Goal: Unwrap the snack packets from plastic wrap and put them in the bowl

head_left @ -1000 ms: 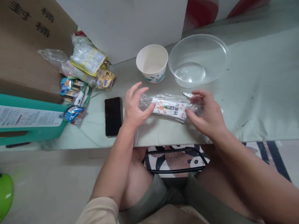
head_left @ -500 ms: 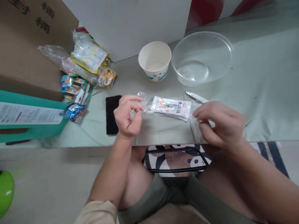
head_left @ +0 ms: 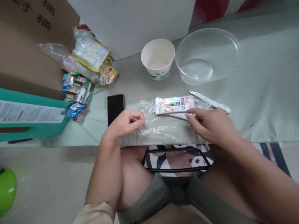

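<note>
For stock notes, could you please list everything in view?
Packets: two visible, white, centre
Wrap: one, clear, beneath packets
Cutter: one, white, centre right
Phone: one, black, centre left
Bowl: one, white, behind packets
Basin: one, clear, behind cutter
Snacks: several, multicoloured, left
Carton: one, brown, left
Holder: one, teal, left
Panel: one, white, back
Cloth: one, greenish, tabletop
Panda-print item: one, multicoloured, below
Green object: one, green, floor
Shorts: one, green, bottom
Left hand: one, bare, by wrap
Right hand: one, bare, at packets
</note>
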{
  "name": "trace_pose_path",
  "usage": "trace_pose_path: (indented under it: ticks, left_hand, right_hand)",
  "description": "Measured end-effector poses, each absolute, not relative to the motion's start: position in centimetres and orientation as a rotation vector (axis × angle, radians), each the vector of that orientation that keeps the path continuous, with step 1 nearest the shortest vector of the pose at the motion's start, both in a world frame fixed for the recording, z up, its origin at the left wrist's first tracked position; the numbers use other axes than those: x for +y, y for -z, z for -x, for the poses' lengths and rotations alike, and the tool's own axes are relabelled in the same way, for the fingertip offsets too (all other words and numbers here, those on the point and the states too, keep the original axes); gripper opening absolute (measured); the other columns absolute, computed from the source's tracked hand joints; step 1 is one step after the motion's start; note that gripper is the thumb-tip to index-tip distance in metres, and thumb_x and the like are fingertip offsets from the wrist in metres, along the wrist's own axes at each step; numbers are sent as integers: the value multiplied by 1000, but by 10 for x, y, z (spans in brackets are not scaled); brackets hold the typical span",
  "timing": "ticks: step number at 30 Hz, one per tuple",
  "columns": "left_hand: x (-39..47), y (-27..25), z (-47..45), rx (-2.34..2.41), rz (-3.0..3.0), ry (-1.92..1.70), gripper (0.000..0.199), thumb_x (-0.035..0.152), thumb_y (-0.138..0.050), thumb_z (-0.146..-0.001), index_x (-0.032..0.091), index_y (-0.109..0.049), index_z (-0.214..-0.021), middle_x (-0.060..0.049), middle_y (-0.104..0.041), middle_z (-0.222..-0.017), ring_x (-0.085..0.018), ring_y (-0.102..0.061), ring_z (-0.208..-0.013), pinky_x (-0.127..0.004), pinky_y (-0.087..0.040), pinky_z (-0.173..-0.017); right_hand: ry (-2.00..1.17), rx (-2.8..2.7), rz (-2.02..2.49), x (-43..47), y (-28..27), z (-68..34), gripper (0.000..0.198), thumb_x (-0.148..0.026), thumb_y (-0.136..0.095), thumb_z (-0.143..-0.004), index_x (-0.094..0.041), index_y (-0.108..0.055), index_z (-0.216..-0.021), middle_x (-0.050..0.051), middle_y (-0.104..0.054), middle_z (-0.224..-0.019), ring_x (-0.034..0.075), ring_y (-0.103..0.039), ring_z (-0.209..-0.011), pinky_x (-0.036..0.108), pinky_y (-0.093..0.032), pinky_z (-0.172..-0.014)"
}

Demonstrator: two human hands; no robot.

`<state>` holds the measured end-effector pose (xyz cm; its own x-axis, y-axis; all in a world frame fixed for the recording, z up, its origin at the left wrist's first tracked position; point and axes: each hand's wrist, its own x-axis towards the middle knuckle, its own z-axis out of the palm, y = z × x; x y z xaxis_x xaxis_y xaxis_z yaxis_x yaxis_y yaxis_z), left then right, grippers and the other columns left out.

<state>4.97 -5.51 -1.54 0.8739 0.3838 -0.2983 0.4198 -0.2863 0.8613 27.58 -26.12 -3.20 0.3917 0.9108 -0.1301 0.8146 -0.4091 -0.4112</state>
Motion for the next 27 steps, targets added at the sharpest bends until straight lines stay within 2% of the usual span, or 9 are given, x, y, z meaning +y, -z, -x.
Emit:
trace_pose_path:
  ticks: [4,5,7,10,14,16,19,23,27]
  left_hand:
    - [-51,24,-48,790,-2071,-266,15,33,-69,-76,22,-62,-68,3,-51,-52,-12,-46,-47,-26,-37,-46]
    - [-49,28,-48,841,-2162,-423,13,32,-73,-73,22,-66,-77,0,-60,-65,-15,-55,-59,-28,-46,-55]
    - [-45,36,-51,898,-2331,-573,36,28,-79,-66,24,-71,-101,-7,-70,-103,-24,-66,-97,-36,-56,-83]
    - [-41,45,-61,887,-2416,-450,49,25,-78,-68,24,-70,-116,-10,-67,-130,-29,-61,-123,-43,-50,-107]
    - [-44,50,-80,953,-2328,-483,4,25,-66,-80,21,-68,-81,-4,-71,-85,-21,-65,-83,-36,-54,-84]
    - [-47,51,-89,995,-2189,-580,14,26,-63,-83,21,-62,-70,-2,-67,-74,-18,-61,-73,-34,-52,-77]
    - [-52,49,-99,971,-1783,-624,18,24,-60,-86,21,-58,-68,-5,-74,-88,-17,-67,-82,-32,-56,-79]
    - [-55,39,-103,826,-1192,-441,14,33,-60,-86,23,-53,-79,-6,-77,-115,-21,-76,-98,-38,-63,-83]
    - [-54,31,-102,744,-1141,-364,25,47,-55,-87,24,-50,-81,-7,-78,-114,-27,-78,-103,-43,-66,-77]
  right_hand:
    - [-238,-1387,2308,-260,38,-272,40,-37,-52,-94,-20,-78,-119,7,-77,-76,23,-64,-61,35,-41,-59]
    - [-193,-1414,2250,-259,40,-270,37,-35,-53,-94,-20,-78,-116,8,-77,-79,24,-66,-67,36,-44,-63]
    - [-138,-1527,2110,-256,44,-266,32,-30,-52,-95,-20,-80,-106,10,-76,-84,25,-68,-78,37,-50,-70]
    - [-144,-1708,1905,-249,54,-256,30,-27,-50,-98,-22,-79,-96,10,-76,-93,25,-69,-91,42,-55,-84]
    - [-177,-1789,1780,-241,66,-245,27,-23,-52,-97,-23,-78,-98,10,-75,-120,32,-63,-128,53,-51,-108]
    - [-165,-1778,1796,-238,69,-244,26,-23,-52,-96,-22,-77,-106,12,-72,-129,34,-60,-132,55,-51,-108]
    - [-90,-1723,1906,-235,70,-246,30,-24,-54,-95,-20,-72,-119,16,-69,-132,34,-64,-124,54,-52,-102]
    - [-81,-1664,2030,-232,69,-250,53,-28,-64,-89,-23,-58,-141,18,-60,-147,38,-57,-136,58,-46,-110]
    - [-128,-1614,2016,-228,71,-252,69,-24,-66,-82,-21,-48,-148,20,-56,-151,39,-55,-137,56,-47,-110]
